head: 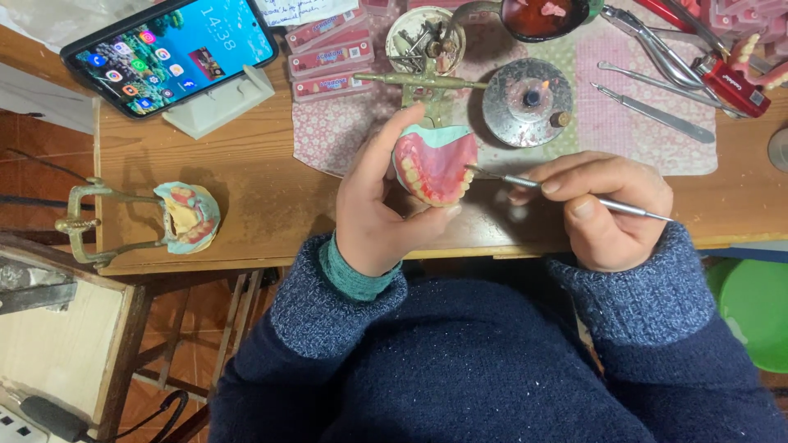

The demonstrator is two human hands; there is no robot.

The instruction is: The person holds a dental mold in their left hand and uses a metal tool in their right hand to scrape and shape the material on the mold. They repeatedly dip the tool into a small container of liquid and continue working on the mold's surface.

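Above a wooden table (246, 176), the left hand (373, 217) closes around a pink wax denture model (435, 164) (likely fragile, best held by its base) while the right hand (603, 213) pinches a thin metal tool (566, 193) touching its teeth.
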